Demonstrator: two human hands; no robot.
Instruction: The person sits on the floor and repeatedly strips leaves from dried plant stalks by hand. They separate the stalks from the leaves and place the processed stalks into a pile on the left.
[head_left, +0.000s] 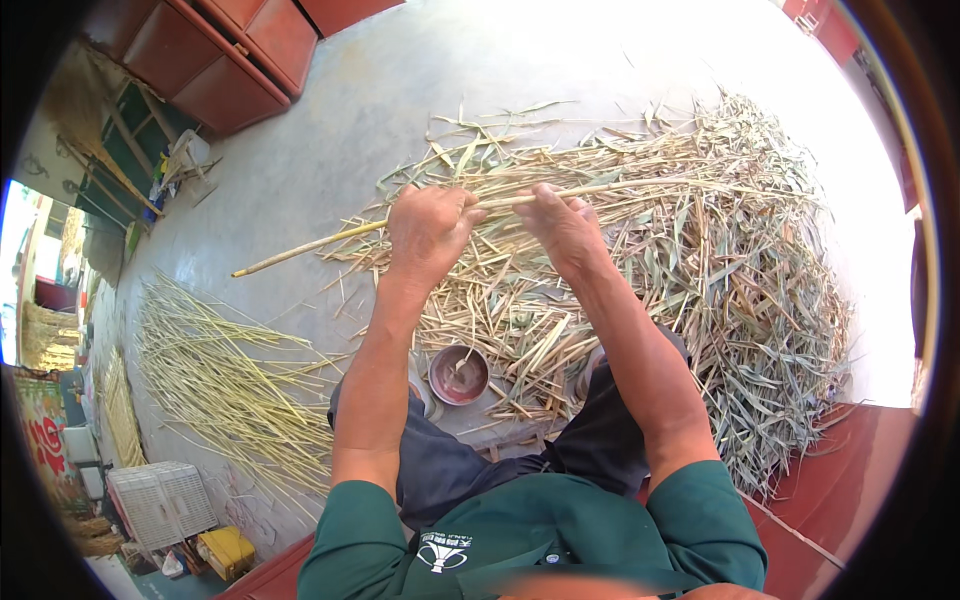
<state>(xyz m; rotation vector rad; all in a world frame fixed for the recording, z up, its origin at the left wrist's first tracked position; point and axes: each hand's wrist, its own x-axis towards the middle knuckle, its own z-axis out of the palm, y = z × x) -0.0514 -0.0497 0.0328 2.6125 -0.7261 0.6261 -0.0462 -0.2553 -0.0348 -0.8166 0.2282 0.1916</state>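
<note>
A long, pale yellow reed stalk (310, 246) runs across in front of me, its cut end low at the left and its thin end reaching over the leaf pile. My left hand (430, 228) is closed around the stalk near its middle. Farther right along it, my right hand (562, 232) pinches the same stalk between thumb and fingers. Beneath both hands spreads a large heap of dry leaves and husks (725, 250). Between my feet sits a small reddish-brown bowl (440, 392); what lies in it is hard to make out.
Thin bare stalks (225, 370) lie in a loose bundle on the concrete floor (300, 140) at the left. A white wire crate (162, 500) and a yellow box (228, 550) stand at the lower left. Red cabinets (225, 75) are at the far left.
</note>
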